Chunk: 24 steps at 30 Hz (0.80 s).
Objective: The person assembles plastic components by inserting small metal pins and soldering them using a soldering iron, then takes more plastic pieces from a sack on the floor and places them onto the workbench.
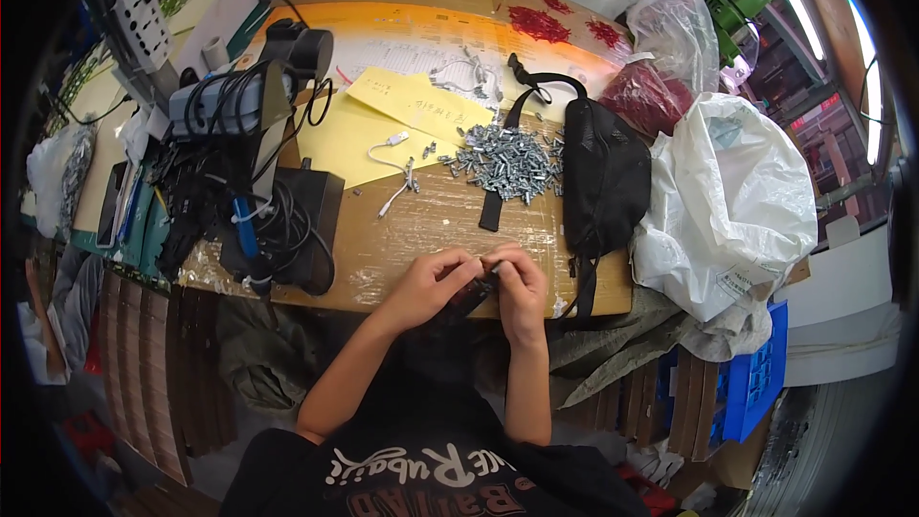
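A small dark object (474,296), probably light, best end-held, is pinched by left hand (440,280) and right hand (520,285), fingertips nearly together.

Tube lights (874,115) glare at upper right (dark, bent fisheye rim).

Black shirt (431,433) with white and brownish lettering (421,466)

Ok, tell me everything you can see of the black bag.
The bag is black, long and seemingly soft fabric, its inside hidden. A strap loops from its far end; another trails from the near end. It lies on the table, between the metal parts and the white sack.
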{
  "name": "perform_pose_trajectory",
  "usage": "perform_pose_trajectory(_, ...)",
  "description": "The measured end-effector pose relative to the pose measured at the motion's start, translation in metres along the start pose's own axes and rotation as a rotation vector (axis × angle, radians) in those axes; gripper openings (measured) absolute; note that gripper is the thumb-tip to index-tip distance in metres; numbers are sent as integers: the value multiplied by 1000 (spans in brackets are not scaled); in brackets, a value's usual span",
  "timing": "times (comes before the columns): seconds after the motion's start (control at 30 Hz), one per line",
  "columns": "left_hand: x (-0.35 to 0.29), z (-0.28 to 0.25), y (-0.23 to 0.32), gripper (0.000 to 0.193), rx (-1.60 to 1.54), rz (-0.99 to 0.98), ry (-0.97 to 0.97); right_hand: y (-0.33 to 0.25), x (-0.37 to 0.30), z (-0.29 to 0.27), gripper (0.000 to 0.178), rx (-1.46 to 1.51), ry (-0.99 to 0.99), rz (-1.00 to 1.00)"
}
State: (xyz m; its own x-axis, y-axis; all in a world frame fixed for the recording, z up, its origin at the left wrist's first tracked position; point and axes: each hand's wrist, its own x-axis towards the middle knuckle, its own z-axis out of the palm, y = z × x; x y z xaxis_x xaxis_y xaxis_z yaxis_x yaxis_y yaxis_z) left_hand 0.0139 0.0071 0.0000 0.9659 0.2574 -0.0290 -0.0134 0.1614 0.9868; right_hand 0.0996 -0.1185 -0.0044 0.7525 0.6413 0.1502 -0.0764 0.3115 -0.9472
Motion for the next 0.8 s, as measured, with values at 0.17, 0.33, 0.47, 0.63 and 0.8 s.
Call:
perform_pose_trajectory(0.17,-48,7,9,32,-479,-235,-239,-13,-21,12,18,-20,-287,-59)
perform_pose_trajectory(0.33,-107,-4,-29,48,-1097,-335,-464,19,-43,46,21,189,-600,58)
perform_pose_trajectory(0.47,-147,-29,-50,33,-1222,-330,-339,42,-68,69,20,199,-619,179)
perform_pose_trajectory(0.63,-175,-46,-42,22,-595,-330,335,71,-83,99,21,45,-461,387)
perform_pose_trajectory(0.8,-189,-72,-50,23,-128,-84,821,63,-93,120,27,171,-640,859)
